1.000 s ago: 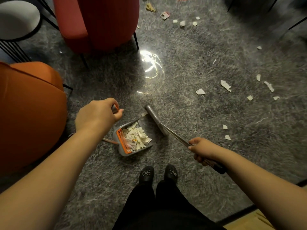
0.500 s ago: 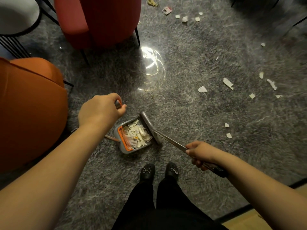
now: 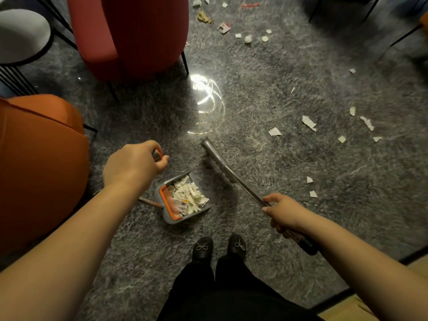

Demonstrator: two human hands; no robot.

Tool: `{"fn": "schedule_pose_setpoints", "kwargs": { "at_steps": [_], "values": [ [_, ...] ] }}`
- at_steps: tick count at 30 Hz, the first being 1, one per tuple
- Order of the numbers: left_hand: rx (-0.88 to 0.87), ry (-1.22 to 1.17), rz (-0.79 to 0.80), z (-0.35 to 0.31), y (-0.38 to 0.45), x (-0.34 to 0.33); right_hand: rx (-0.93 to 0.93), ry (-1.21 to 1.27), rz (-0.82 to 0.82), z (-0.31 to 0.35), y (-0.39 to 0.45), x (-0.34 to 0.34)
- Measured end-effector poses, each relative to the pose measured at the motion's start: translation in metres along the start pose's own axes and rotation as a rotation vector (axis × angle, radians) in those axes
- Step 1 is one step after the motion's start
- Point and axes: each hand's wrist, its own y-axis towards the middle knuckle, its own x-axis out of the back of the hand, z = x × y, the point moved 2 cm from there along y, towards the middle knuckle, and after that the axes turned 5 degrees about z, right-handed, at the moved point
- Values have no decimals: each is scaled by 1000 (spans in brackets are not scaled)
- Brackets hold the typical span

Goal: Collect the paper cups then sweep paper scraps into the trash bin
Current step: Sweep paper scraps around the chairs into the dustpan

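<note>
A: We begin from the paper scraps (image 3: pixel 190 198). Most of what we gathered lies as a white heap inside the grey dustpan (image 3: pixel 185 218), low in the middle of the frame, just above our shoes (image 3: pixel 218 247).

B: And more scraps wait on the carpet (image 3: pixel 278 216). We see loose pieces (image 3: pixel 309 122) at the right middle, two small ones (image 3: pixel 311 186) lower at the right, and a group (image 3: pixel 247 38) at the top centre.

A: Our left hand (image 3: pixel 132 165) has its fingers curled around the top of the dustpan's handle. Our right hand (image 3: pixel 283 213) is wrapped around the broom (image 3: pixel 234 178) shaft, and the broom head lies on the carpet just above and right of the pan.

B: We think the next good move is to reach the broom to the right pieces and pull them in short, low strokes. The carpet is shaggy, so light paper may catch in it or jump.

A: We should hold the pan level, with its lip pressed into the pile. If it tilts, the heap can slide out.

B: No paper cups and no trash bin are in view. The red chair (image 3: pixel 139 35) at the upper left and the orange chair (image 3: pixel 39 163) at the left stand close, so we must mind the broom shaft.
</note>
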Motion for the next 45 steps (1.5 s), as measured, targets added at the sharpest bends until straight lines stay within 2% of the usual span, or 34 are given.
{"fn": "schedule_pose_setpoints", "kwargs": {
  "at_steps": [5, 12, 19, 23, 27, 31, 37, 45],
  "values": [
    [-2, 0, 7, 0, 2, 0, 3, 61, -19, 6, 10, 13],
    [-10, -10, 4, 3, 5, 1, 15, 4, 28, 27, 24, 28],
    [-10, -3, 3, 3, 3, -2, -28, -102, 67, 15, 22, 17],
    [-3, -10, 8, 3, 2, -3, -55, -58, 74, 4, 20, 17],
    [-18, -1, -1, 3, -1, -5, -80, 69, 60, -9, 16, 12],
    [-2, 12, -8, 4, -4, -5, -33, -11, 19, -11, 8, 20],
    [-11, 9, -13, 4, -11, -7, -37, 134, -11, -15, 7, 25],
    [-2, 8, -2, 4, -14, -5, 32, -11, -76, 7, 33, 22]
  ]
}}
